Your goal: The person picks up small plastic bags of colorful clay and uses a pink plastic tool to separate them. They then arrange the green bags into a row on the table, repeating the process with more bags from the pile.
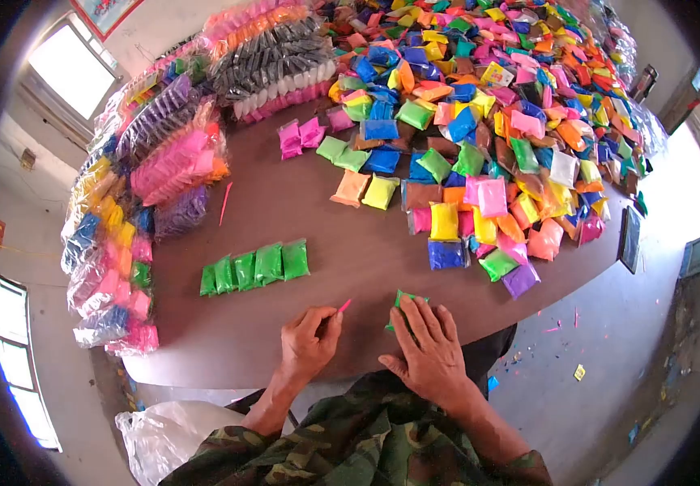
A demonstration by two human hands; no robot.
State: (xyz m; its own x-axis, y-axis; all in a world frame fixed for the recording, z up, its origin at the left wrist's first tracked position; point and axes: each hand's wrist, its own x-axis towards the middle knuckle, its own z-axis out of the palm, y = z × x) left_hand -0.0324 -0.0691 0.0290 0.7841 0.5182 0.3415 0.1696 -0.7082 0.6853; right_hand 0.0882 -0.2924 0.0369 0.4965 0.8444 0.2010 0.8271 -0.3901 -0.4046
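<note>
My left hand (311, 338) is closed, with a thin pink plastic stick (345, 305) pinched between thumb and fingers, its tip pointing up and right. Beside it, my right hand (427, 347) lies flat with fingers stretched over a green packet (399, 296). Most of that packet is hidden under the fingers. Up and left of my left hand, a row of several bright green packets (269, 263) lies on the brown table (342, 247). An orange packet (351, 187) and a yellow packet (381, 192) lie farther back.
A big heap of coloured packets (488, 138) covers the table's right and back. Bagged packets (176, 166) are stacked along the left edge. Another pink stick (226, 202) lies near them. A white plastic bag (168, 433) is below the front edge. Scraps (579, 372) litter the floor.
</note>
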